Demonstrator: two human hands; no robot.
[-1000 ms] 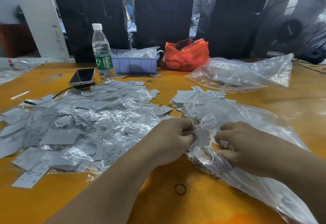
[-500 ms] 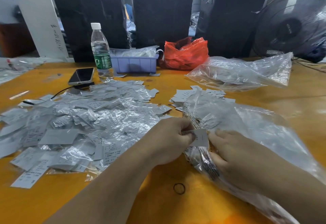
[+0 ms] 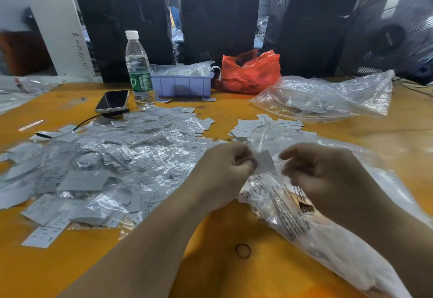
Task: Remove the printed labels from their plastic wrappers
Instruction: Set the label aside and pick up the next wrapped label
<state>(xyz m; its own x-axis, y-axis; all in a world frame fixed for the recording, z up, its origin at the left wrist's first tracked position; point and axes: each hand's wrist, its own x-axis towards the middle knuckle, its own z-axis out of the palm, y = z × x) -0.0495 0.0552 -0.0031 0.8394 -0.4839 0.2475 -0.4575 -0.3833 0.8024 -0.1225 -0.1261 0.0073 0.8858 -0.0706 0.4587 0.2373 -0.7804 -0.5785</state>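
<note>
currently left hand point(image 3: 228, 171) pinches the label point(image 3: 266, 162) by its left edge; right hand point(image 3: 311, 171) curled just right of it (holding nothing visible).

Orange table point(image 3: 234, 279), black-wrapped boxes point(image 3: 220, 16) behind
</note>
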